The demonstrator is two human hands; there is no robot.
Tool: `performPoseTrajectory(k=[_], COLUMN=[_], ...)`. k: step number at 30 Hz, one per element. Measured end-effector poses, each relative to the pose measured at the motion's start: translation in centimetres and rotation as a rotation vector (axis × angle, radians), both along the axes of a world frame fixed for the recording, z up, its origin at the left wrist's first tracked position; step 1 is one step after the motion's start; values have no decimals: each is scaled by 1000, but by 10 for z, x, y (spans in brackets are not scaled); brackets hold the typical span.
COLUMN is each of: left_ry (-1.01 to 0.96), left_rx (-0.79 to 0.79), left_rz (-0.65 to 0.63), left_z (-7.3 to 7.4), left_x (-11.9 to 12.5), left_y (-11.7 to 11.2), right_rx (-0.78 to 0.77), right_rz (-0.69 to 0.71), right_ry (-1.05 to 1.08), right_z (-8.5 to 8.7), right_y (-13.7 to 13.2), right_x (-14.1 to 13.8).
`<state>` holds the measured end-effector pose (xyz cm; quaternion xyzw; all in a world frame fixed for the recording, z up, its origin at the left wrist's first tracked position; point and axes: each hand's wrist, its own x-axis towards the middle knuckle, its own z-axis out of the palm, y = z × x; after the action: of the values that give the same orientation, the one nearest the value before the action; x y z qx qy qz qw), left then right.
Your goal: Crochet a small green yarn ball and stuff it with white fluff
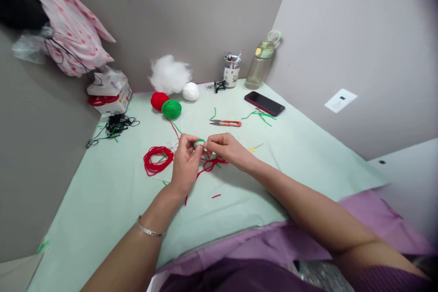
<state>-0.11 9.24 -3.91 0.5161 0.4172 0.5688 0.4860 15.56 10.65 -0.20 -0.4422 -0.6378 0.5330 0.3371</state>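
My left hand (185,159) and my right hand (224,148) meet over the middle of the pale green table (102,200). Both pinch a small green and white yarn piece (199,143) between their fingertips. Red yarn strands (210,164) trail down from it onto the table under my right hand. A loose coil of red yarn (157,159) lies just left of my left hand. A metal bangle (149,230) sits on my left wrist.
Behind the hands lie orange-handled snips (226,123), green yarn scraps (260,115) and a dark phone (264,103). Red (159,100), green (171,108) and white (190,91) yarn balls, white stuffing (170,74), a pen cup (232,70) and a bottle (260,61) stand near the wall. Black yarn (115,125) tangles at left.
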Motion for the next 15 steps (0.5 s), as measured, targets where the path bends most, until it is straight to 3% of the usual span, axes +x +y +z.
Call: performPoseTrajectory(k=[6,10,15], left_ry=[-58,-127,-149], left_rx=[-47,-122,-167], left_rz=[-68,-105,-121], left_z=[7,13,11], left_x=[-1,-3,-4], left_y=[-4,-4,-1], right_rx=[133,181,260], right_rz=[-108,-108,-122], right_ry=[-79,-143,-265], right_z=[-1,-1,-3], right_y=[-1,-4,-4], right_x=[0,2,4])
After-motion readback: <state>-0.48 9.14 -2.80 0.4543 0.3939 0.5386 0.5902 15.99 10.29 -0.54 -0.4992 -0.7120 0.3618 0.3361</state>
